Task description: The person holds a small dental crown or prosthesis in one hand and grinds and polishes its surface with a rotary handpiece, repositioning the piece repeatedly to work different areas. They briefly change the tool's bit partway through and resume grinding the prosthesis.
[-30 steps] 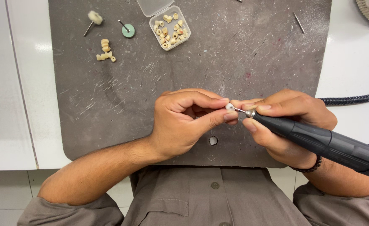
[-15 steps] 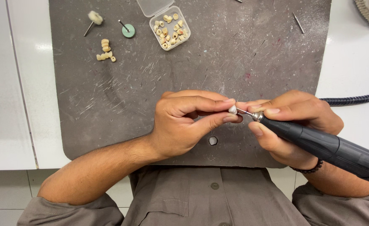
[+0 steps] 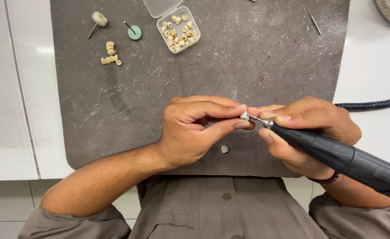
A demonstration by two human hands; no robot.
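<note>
My left hand [image 3: 199, 128] pinches a small piece between thumb and forefinger; the piece itself is hidden by the fingertips. My right hand [image 3: 305, 128] grips a black rotary handpiece [image 3: 341, 157] whose small white tip [image 3: 244, 116] touches the spot where my left fingers meet. Both hands hover over a scratched grey work mat [image 3: 159, 97], near its front edge.
At the back of the mat stands an open clear box [image 3: 178, 28] with several cream tooth-shaped pieces. Left of it lie a green disc bur [image 3: 134, 31], a white felt bur [image 3: 98, 20] and a small row of teeth [image 3: 110, 55]. A black hose [image 3: 372, 105] runs off to the right.
The hands and handpiece tip have shifted slightly; the grip on both stays the same.
</note>
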